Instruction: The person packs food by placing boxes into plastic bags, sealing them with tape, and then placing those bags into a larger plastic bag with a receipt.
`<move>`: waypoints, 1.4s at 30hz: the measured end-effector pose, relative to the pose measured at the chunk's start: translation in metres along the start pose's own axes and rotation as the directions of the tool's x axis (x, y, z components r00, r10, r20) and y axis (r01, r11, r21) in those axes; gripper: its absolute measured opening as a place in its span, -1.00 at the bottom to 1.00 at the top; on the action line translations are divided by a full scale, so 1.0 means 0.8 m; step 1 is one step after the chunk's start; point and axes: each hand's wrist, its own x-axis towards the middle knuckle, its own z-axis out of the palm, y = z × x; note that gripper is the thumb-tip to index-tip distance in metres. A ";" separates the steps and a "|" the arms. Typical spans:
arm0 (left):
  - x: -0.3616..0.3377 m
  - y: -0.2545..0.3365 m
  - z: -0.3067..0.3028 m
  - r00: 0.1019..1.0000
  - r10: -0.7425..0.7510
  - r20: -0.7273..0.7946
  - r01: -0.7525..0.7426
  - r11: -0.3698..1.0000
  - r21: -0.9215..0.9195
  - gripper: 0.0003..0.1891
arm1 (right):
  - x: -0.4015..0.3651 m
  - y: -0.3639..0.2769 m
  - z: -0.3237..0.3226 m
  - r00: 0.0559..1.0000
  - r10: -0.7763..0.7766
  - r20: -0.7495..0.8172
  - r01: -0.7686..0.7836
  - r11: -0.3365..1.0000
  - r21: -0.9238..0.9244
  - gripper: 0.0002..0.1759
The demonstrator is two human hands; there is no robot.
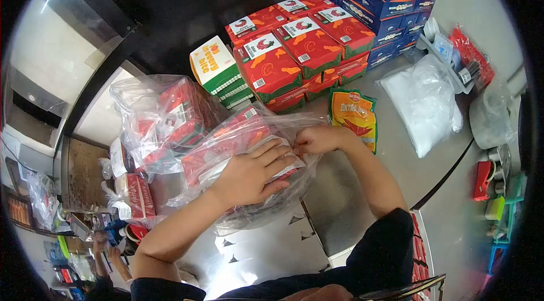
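Observation:
A clear plastic bag (243,213) surrounds a red box (226,145) in front of me. My left hand (252,170) lies on the bag over the box, its fingers spread. At the bag's right side, my right hand (313,140) has its fingers pinched on the gathered plastic. Just beyond that hand is a yellow sauce pouch (352,111). Left of the bag stands another clear bag (164,114) with red boxes inside.
Red boxes (309,40) are stacked at the back, beside green-and-white boxes (214,63) and tall stacks of blue boxes (391,6). White plastic bags (425,102) lie to the right. Another person's hands (116,255) show at the lower left.

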 end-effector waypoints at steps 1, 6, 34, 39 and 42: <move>-0.001 0.000 0.000 1.000 0.003 -0.009 -0.003 1.000 0.010 -0.55 | -0.001 -0.005 -0.001 0.999 0.038 -0.009 -0.039 0.996 -0.074 -0.71; -0.004 0.000 0.001 1.000 -0.015 -0.026 0.014 1.000 -0.022 -0.54 | 0.007 0.022 0.014 0.999 0.005 -0.042 -0.003 0.999 0.033 -0.70; -0.218 -0.048 -0.221 0.706 -0.669 0.232 0.467 0.193 -0.863 -0.73 | -0.058 -0.304 -0.091 0.890 0.005 -0.456 0.384 0.530 0.756 -0.22; -0.151 0.015 -0.239 0.773 -0.634 0.034 0.324 0.348 -0.880 -0.75 | 0.055 -0.354 0.019 0.680 -0.405 -0.611 0.574 0.812 0.100 -0.32; -0.187 0.030 -0.230 0.727 -0.637 -0.254 0.405 0.698 -0.591 -0.77 | 0.070 -0.333 0.006 0.821 -0.096 -0.563 0.376 0.833 0.406 -0.42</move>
